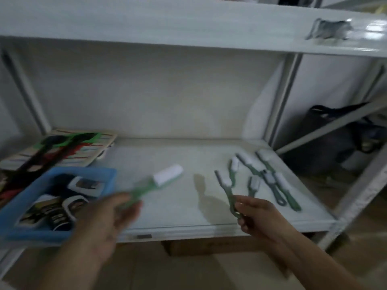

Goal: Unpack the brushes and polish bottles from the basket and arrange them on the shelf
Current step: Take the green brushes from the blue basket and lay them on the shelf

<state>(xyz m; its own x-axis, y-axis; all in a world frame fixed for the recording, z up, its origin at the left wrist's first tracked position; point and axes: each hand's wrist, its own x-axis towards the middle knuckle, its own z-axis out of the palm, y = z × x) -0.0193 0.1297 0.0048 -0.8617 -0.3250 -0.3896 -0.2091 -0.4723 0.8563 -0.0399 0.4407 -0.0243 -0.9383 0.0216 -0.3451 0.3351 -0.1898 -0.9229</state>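
Two bare hands reach over the white metal shelf (167, 206), whose flat board runs beneath and beyond all the fingers. Left of the left hand's fingers, touching the wrist side of that hand, sits the blue rectangular plastic basket (27, 197), holding dark polish bottles with white-rimmed labels (83, 186); blur hides their count. Behind the basket, farther from the fingers, lies a striped flat board with black, green and red marks (62, 149). Beyond and right of the right hand's fingertips, a loose row of green-handled brushes with white bristle heads (270, 176) rests on the shelf. The left hand (109, 222) closes its fingers around the handle of a blurred green brush with a white head (159, 181), head pointing up and right, away from the fingers, above the shelf. The right hand (255, 214) pinches the looped handle end of another green brush (226, 189), its white head angled up-left of the fingers.
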